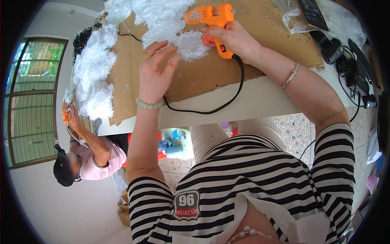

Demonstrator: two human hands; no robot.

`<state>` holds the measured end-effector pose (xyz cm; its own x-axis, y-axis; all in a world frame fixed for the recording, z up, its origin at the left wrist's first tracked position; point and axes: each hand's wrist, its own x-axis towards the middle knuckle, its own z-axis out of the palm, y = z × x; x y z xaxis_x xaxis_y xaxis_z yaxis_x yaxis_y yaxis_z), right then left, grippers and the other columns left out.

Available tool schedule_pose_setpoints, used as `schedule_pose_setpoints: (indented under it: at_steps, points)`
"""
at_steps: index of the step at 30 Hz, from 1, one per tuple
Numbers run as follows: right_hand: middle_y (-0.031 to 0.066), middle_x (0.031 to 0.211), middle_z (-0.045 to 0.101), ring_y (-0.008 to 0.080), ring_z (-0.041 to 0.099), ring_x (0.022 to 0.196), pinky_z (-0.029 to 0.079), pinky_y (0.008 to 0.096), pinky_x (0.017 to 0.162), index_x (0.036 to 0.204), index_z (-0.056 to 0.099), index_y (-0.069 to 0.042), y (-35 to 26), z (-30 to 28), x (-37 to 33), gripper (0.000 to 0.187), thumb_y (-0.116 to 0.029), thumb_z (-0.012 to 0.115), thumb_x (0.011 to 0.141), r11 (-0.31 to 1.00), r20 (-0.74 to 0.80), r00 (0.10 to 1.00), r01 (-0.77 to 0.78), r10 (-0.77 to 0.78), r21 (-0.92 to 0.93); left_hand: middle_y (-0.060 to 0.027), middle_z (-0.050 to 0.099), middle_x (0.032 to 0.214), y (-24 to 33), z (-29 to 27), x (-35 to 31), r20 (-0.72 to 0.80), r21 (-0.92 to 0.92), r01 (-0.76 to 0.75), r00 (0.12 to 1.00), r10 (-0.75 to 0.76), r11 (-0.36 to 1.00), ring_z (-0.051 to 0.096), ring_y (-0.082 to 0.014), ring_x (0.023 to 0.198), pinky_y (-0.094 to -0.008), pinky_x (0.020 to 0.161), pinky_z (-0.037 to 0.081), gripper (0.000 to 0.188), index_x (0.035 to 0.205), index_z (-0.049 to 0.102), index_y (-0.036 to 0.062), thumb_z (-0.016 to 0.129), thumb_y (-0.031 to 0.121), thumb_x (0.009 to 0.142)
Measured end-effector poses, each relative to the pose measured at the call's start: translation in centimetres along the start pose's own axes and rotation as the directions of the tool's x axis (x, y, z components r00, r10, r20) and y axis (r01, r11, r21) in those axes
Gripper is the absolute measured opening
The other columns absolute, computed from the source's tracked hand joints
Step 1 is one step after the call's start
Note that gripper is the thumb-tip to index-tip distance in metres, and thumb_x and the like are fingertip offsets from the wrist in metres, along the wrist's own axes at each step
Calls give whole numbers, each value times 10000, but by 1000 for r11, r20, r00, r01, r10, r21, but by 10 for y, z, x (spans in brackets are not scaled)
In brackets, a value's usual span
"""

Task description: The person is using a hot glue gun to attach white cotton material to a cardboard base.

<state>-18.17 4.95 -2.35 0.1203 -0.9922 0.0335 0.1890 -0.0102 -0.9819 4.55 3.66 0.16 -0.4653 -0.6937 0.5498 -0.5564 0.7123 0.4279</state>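
In my right hand point(232, 37) is an orange hot glue gun point(221, 18), its clear-sided nozzle end pointing left and its black cord point(211, 110) curving down over the table edge side. My fingers wrap its handle. My left hand point(157, 73) hovers over the cardboard point(191, 83) with fingers curved and apart, holding nothing that shows. Just beyond and between the hands lies a flat round piece of white shredded fringe point(191, 45). It sits at the near side of a larger heap of white shiny fringe point(156, 16).
Another pile of white fringe point(95, 69) lies along the cardboard's left side. At far left a person in pink point(107, 156) holds an orange tool point(65, 112). A phone point(312, 14), plastic bag point(339, 18) and black adapters with cables point(345, 61) lie at the right.
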Motion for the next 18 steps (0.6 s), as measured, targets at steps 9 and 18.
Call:
schedule_pose_setpoints:
  at_steps: [9,18]
  points:
    - [73,958,590,137,594,867,502,276,793,1110,543,20,-1,1,0,320,-227,566,908,1000,4,1000,8,-8,2,-123,635,1023,-11,10,2,51,106,-132,991,127,986,566,-330,1014,-433,929,420,190,880,694,71,717,191,735]
    - [60,963,587,129,589,876,501,272,801,1113,541,19,-1,1,0,311,-212,564,906,1000,-21,1000,-23,23,9,-143,628,970,8,18,1,158,313,-297,953,259,902,575,-329,985,-432,937,429,196,864,687,50,727,179,722]
